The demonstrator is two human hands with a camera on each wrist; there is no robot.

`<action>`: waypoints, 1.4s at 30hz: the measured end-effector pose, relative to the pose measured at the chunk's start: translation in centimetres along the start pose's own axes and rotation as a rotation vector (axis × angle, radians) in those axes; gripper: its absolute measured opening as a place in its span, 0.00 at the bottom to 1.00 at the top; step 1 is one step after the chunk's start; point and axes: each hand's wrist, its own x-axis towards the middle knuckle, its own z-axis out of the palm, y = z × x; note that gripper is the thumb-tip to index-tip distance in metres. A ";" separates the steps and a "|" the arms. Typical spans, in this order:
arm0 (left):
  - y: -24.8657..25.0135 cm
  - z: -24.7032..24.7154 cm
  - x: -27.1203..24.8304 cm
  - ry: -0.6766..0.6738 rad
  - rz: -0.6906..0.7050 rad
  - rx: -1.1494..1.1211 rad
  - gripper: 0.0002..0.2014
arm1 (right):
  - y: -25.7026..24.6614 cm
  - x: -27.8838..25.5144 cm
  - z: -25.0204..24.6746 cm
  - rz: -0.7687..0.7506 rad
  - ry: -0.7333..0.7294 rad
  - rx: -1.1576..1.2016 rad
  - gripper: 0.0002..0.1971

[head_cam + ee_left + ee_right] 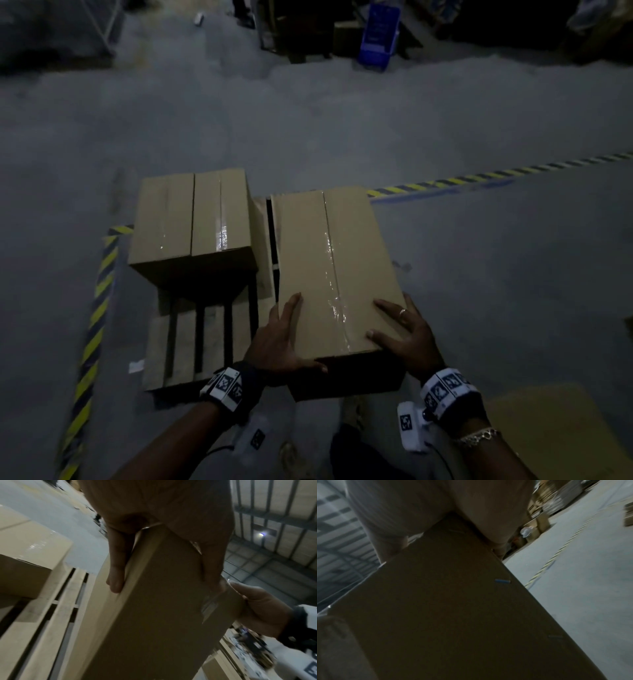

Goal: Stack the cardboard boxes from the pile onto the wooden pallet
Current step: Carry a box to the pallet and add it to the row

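Left hand [281, 337] and right hand [406, 337] clamping near corners of taped box [334, 263] | over wooden pallet [191, 337], right of placed box [191, 219] | risk: overhanging pallet's right edge, tipping on release

No readable text, label or number on boxes [337, 270], wristbands or blue crate.
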 end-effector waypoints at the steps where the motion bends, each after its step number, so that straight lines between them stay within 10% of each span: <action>1: -0.6 -0.1 0.5 -0.010 -0.006 -0.001 0.75 | 0.1 0.8 0.2 0.011 -0.011 -0.014 0.31; 19: -5.7 0.8 16.1 -0.113 -0.233 0.064 0.73 | 8.4 21.2 3.7 0.082 -0.307 0.029 0.32; 42: -14.4 0.2 28.8 -0.132 -0.301 0.154 0.73 | 13.2 34.8 11.2 0.103 -0.312 0.224 0.31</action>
